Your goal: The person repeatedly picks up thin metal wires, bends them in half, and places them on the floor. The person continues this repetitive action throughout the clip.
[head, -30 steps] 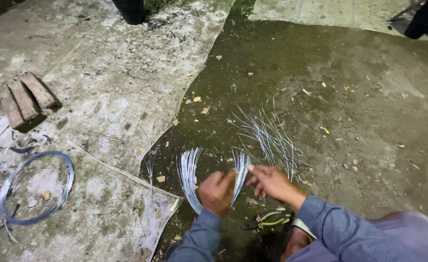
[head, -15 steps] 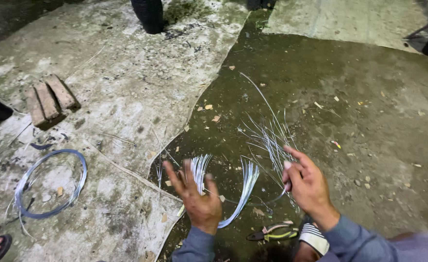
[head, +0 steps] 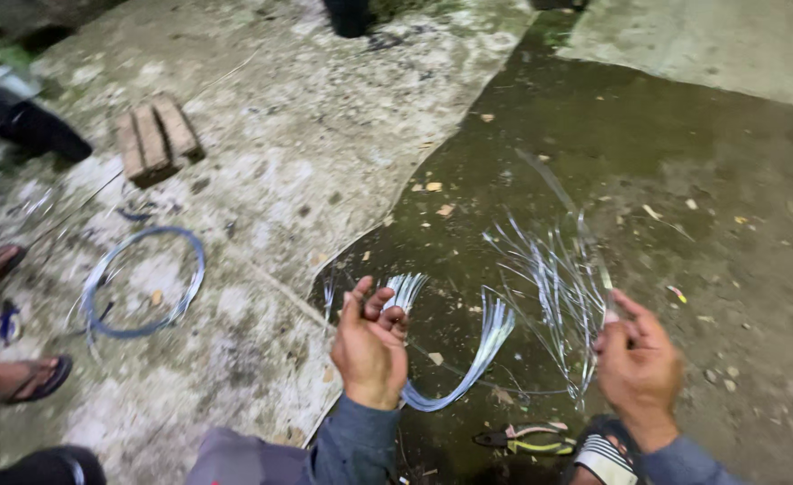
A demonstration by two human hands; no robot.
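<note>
My left hand (head: 371, 346) is closed around a bent bundle of thin silvery wire pieces (head: 468, 364), whose two fanned ends stick up beside the fingers. My right hand (head: 637, 359) pinches a single long wire (head: 569, 205) that rises away toward the upper left. Between the hands, a loose spread of cut wires (head: 553, 278) lies on the dark wet ground. Yellow-handled pliers (head: 522, 439) lie on the ground near my foot (head: 605, 454).
A coil of wire (head: 140, 280) lies on the pale concrete at left. Three bricks (head: 155, 139) sit side by side further back. Another person's sandalled feet (head: 14, 377) are at the left edge. Small debris dots the wet patch.
My left hand has closed from open around the bent bundle. My right hand has moved right and lifted one long wire out of the spread.
</note>
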